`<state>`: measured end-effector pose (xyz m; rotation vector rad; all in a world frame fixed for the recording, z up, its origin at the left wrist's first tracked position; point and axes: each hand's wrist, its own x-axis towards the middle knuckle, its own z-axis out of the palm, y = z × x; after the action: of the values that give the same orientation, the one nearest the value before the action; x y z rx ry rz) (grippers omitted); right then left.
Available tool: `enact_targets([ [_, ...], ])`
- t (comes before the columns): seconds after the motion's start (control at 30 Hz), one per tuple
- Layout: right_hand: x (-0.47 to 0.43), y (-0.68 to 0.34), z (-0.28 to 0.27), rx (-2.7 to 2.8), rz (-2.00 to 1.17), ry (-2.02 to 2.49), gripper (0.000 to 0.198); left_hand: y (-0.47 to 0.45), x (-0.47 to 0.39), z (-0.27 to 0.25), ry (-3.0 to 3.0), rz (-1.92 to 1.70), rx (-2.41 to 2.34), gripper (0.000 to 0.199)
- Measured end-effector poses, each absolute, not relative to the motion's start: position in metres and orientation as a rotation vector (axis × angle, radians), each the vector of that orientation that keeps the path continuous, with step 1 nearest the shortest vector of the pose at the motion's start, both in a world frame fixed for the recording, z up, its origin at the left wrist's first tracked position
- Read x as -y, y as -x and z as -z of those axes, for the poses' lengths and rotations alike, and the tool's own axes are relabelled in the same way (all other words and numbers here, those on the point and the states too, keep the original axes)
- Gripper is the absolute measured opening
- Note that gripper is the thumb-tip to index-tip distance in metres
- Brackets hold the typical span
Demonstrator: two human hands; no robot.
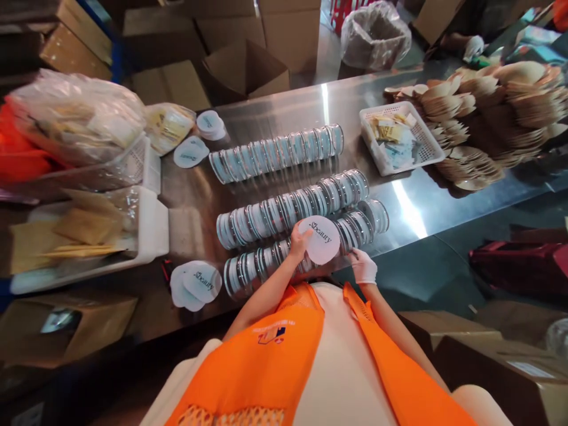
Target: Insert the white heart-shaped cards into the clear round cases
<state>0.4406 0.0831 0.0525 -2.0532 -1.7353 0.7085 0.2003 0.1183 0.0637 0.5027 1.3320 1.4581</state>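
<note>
A round white card (319, 239) printed "beauty" in dark script is pinched by its left edge in my bare left hand (300, 241). It is held over the front row of round, clear-sided containers (255, 267), hiding part of that row. My right hand (362, 267), in a white glove, is by the front row's right part, fingers stretched toward the containers; whether they touch is unclear. Behind lie a middle row (288, 208) and a back row (277, 154) of similar containers, on their sides. More round cards (195, 285) lie at the front left.
On the metal table (190, 219) stand a white basket of sachets (402, 167) and stacked tan, spoon-shaped pieces (473, 168) at right. White bins (153, 231) with bags and packets stand at left. Further cards (190, 152) lie at the back left. Cardboard boxes (248, 71) stand beyond.
</note>
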Motion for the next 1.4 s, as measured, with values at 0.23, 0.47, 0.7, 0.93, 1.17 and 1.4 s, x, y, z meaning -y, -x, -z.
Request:
enact_targets([
  [0.23, -0.067, -0.409, -0.133, 1.468, -1.445, 1.539, 0.072, -0.195, -0.069, -0.120, -0.308, -1.226, -1.068, 0.075],
  [0.47, -0.048, -0.408, -0.162, 1.450, -1.605, 1.617, 0.047, -0.207, -0.016, -0.122, -0.274, -1.119, -0.972, 0.084],
  [0.7, -0.060, -0.405, -0.149, 1.389, -1.348, 1.715, 0.043, -0.211, 0.006, -0.110, -0.603, -0.801, -1.010, 0.110],
  [0.93, -0.109, -0.427, -0.181, 1.980, -1.435, 1.497, 0.034, -0.200, -0.019, -0.115, -0.734, -0.625, -0.884, 0.087],
  [1.17, -0.111, -0.420, -0.175, 1.811, -1.591, 1.384, 0.048, -0.204, -0.034, -0.126, -0.660, -1.023, -1.171, 0.065],
  [1.4, -0.089, -0.412, -0.150, 1.657, -1.389, 1.441, 0.055, -0.198, -0.025, -0.113, -0.667, -1.231, -1.463, 0.058],
])
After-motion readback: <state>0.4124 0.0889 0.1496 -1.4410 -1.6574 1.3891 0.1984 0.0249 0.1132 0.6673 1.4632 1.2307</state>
